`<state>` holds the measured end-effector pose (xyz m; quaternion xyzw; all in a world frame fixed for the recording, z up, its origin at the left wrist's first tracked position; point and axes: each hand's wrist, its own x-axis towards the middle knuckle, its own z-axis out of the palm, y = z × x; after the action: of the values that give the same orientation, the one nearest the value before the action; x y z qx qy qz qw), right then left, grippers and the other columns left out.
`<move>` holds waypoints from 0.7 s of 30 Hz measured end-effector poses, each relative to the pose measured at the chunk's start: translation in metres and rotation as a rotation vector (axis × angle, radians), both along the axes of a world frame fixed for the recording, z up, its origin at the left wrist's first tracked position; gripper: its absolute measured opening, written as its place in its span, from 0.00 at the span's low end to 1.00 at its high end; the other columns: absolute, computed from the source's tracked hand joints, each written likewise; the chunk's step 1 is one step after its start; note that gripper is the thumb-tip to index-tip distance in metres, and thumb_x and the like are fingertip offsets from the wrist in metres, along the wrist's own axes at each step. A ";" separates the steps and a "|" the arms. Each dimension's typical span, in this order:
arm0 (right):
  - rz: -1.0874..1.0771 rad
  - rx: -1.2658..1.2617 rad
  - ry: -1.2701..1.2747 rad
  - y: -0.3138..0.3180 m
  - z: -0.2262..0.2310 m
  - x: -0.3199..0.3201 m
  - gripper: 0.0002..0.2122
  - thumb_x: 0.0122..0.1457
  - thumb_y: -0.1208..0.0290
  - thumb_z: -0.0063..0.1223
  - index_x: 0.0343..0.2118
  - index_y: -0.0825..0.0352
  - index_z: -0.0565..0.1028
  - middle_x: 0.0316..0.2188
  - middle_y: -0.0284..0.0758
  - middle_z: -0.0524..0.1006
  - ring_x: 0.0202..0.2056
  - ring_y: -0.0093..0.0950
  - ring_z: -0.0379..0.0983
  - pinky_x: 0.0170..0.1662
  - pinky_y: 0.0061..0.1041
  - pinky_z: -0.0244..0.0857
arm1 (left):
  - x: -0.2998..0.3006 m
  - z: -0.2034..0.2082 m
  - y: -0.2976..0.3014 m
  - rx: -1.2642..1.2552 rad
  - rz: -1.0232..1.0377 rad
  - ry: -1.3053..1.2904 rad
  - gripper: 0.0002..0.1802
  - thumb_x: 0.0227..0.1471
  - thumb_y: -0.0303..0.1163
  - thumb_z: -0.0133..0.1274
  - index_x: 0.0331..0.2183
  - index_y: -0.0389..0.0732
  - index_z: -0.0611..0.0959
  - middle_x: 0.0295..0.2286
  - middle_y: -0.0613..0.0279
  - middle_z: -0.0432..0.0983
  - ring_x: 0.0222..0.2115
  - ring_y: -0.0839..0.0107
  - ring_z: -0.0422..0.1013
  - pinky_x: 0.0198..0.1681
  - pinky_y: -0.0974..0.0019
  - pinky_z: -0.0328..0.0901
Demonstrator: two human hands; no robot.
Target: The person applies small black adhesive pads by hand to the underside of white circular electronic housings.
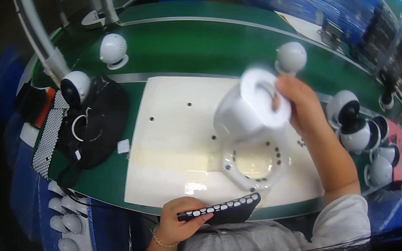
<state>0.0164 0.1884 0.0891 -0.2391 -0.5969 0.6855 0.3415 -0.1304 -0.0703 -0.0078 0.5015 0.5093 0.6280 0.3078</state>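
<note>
My right hand (302, 103) is raised over the white work board, its fingers closed on the round base of a white dome-shaped camera (233, 116). The camera is tilted, base toward my hand, and is slightly smeared by motion. Under it, a clear ring-shaped fixture (283, 169) with dark screws lies on the board. Close to my body, my left hand (176, 226) pinches a black sheet (236, 213) with a row of white round stickers along its upper edge. The sheet hangs at the board's near edge.
The white board (163, 151) lies on a green bench. Left of it are a black cloth (110, 99) and a sheet of white dots (51, 141). White cameras stand behind on the green belt (173, 39), several more at right (355, 135). Another lot sits in the blue-lined bin (109, 241).
</note>
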 end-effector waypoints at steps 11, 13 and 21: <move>0.096 -0.204 -0.077 -0.041 -0.046 0.079 0.12 0.56 0.64 0.44 0.37 0.66 0.62 0.22 0.34 0.72 0.20 0.21 0.70 0.19 0.18 0.66 | 0.055 0.021 0.027 -0.058 -0.033 0.040 0.10 0.34 0.18 0.60 0.24 0.31 0.76 0.22 0.55 0.74 0.22 0.73 0.69 0.27 0.75 0.63; 0.217 -0.257 -0.060 -0.038 -0.050 0.089 0.14 0.55 0.63 0.45 0.39 0.67 0.62 0.26 0.35 0.71 0.24 0.22 0.71 0.25 0.19 0.66 | 0.060 0.023 0.026 -0.093 0.009 -0.021 0.10 0.34 0.19 0.60 0.24 0.31 0.76 0.22 0.55 0.74 0.23 0.74 0.69 0.27 0.75 0.63; 0.220 0.854 0.113 -0.068 -0.035 0.100 0.23 0.41 0.75 0.61 0.42 0.66 0.65 0.33 0.36 0.72 0.33 0.28 0.70 0.35 0.24 0.63 | 0.069 0.022 0.026 -0.019 0.142 -0.053 0.10 0.35 0.19 0.60 0.25 0.32 0.76 0.22 0.56 0.74 0.23 0.74 0.69 0.27 0.74 0.64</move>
<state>0.1160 0.1203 0.0538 0.0263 -0.8289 0.4217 0.3666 -0.0611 -0.0443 0.0139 0.4443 0.5415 0.6563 0.2804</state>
